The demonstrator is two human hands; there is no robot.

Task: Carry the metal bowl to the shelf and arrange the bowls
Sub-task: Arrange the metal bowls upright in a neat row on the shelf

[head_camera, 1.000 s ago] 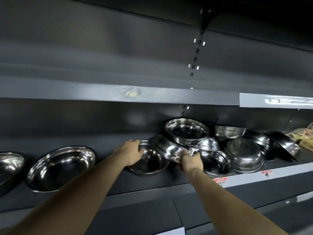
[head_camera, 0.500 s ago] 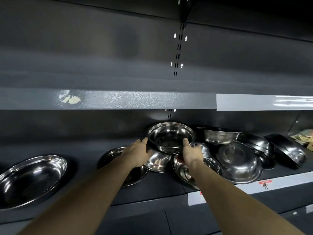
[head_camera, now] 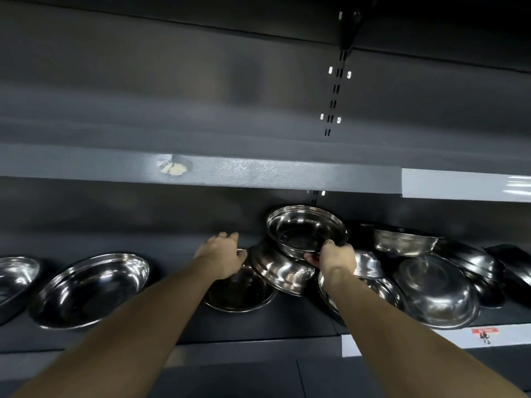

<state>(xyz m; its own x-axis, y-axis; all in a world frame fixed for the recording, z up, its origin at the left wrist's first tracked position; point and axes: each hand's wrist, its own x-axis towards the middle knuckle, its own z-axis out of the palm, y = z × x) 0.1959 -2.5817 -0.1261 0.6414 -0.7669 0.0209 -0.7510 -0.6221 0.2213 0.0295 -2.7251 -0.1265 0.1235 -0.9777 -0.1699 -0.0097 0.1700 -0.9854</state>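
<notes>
A shiny metal bowl (head_camera: 304,228) sits tilted on top of a heap of bowls on the dark shelf (head_camera: 258,323). My right hand (head_camera: 336,257) grips its near rim, fingers curled under the edge. An overturned bowl (head_camera: 281,268) leans beneath it. My left hand (head_camera: 222,252) lies with fingers stretched forward over the far rim of a shallow bowl (head_camera: 238,294), apart from the top bowl. Whether the left hand touches that rim I cannot tell.
More bowls crowd the right: an overturned bowl (head_camera: 434,285), a deep bowl (head_camera: 402,239) behind it, stacked bowls (head_camera: 471,262) further right. Two wide bowls (head_camera: 92,288) (head_camera: 14,277) lie at the left. The upper shelf's front edge (head_camera: 258,173) hangs low over the heap.
My left hand has let go of the top bowl and moved left and down over the shallow bowl. My right hand has stayed on the top bowl's rim.
</notes>
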